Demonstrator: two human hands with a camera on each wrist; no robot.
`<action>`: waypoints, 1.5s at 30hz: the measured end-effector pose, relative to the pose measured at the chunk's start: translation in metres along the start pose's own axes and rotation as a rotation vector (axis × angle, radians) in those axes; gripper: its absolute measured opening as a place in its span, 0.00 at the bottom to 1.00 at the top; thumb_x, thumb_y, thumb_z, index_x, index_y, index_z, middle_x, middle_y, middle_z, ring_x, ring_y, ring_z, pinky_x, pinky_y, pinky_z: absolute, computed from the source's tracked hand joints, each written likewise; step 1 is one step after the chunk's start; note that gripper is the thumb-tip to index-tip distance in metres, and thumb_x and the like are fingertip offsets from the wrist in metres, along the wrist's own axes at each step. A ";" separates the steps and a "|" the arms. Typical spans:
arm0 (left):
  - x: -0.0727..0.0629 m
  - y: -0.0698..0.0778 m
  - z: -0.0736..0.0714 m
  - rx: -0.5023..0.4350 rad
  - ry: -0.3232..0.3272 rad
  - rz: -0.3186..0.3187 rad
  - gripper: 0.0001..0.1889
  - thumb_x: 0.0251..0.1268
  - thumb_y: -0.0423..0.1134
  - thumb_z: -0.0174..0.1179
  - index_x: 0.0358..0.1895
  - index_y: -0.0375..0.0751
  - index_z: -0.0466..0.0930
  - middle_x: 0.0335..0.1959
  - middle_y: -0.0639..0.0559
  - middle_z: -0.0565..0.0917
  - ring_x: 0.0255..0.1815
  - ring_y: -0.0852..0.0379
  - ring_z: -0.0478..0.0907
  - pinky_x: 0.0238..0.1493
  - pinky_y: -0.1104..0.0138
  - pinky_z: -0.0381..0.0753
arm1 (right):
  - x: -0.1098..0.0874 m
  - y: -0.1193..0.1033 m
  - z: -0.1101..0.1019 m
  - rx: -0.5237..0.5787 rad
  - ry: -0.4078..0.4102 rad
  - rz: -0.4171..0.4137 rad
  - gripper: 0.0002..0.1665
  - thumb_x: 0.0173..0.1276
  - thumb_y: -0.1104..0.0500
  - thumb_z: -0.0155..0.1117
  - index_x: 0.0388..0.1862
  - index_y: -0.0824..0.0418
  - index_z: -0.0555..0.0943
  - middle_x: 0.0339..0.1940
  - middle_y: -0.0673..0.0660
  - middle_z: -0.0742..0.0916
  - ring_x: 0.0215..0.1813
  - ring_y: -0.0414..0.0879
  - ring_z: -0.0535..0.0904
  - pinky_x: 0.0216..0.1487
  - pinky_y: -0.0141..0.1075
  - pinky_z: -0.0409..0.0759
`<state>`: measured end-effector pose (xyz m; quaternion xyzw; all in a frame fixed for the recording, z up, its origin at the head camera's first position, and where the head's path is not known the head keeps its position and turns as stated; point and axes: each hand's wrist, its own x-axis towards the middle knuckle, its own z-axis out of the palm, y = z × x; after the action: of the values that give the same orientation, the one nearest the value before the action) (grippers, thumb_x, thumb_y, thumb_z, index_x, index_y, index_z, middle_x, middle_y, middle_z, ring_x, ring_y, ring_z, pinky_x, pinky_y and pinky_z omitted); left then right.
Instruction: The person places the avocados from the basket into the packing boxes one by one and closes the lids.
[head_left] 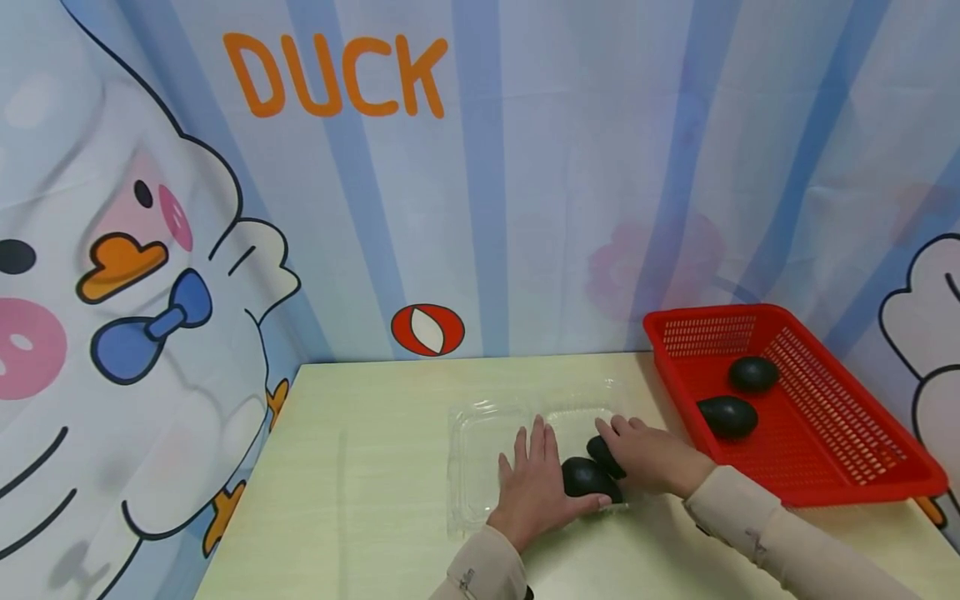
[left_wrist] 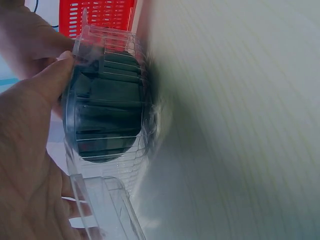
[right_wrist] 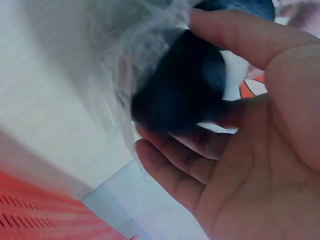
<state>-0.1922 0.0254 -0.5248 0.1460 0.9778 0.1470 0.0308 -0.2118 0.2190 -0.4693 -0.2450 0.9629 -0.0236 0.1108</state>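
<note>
A clear plastic clamshell box (head_left: 480, 467) lies unfolded on the table, its lid half to the left. In its right half sit one dark avocado (head_left: 588, 478) and, beside it to the right, a second avocado (head_left: 604, 456). My right hand (head_left: 651, 454) holds the second one, with thumb and fingers curved about it in the right wrist view. My left hand (head_left: 534, 492) spreads its straight fingers over the middle of the box. Its thumb (left_wrist: 55, 75) lies along the box's near rim by the first avocado. The right hand hides part of the second avocado in the head view.
To the right stands a red plastic basket (head_left: 825, 492) with perforated sides, close to my right forearm. Two more avocados, one nearer (head_left: 727, 417) and one farther (head_left: 753, 374), lie in it. A printed curtain (head_left: 540, 208) hangs behind the table's (head_left: 390, 500) back edge.
</note>
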 end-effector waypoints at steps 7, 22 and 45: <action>0.001 0.003 0.001 0.000 0.010 0.016 0.68 0.45 0.87 0.53 0.82 0.40 0.50 0.84 0.45 0.50 0.82 0.40 0.52 0.68 0.35 0.64 | 0.000 0.002 0.008 -0.063 0.053 -0.029 0.41 0.51 0.57 0.84 0.63 0.67 0.76 0.55 0.68 0.80 0.52 0.61 0.78 0.52 0.57 0.83; 0.006 0.005 -0.001 0.030 0.022 0.030 0.68 0.45 0.88 0.50 0.82 0.40 0.50 0.84 0.45 0.49 0.81 0.41 0.53 0.67 0.36 0.66 | -0.018 0.009 -0.021 -0.069 0.166 -0.064 0.32 0.54 0.57 0.82 0.56 0.62 0.80 0.47 0.60 0.83 0.45 0.53 0.79 0.46 0.48 0.86; 0.000 -0.001 0.002 -0.050 0.025 0.027 0.68 0.45 0.86 0.55 0.81 0.38 0.51 0.84 0.43 0.50 0.81 0.38 0.52 0.67 0.32 0.63 | -0.034 0.090 -0.049 -0.014 0.450 0.130 0.23 0.64 0.62 0.70 0.56 0.70 0.79 0.46 0.65 0.83 0.41 0.55 0.81 0.40 0.51 0.85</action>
<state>-0.1920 0.0243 -0.5268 0.1565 0.9721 0.1738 0.0200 -0.2356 0.3136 -0.4239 -0.1717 0.9772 -0.0639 -0.1073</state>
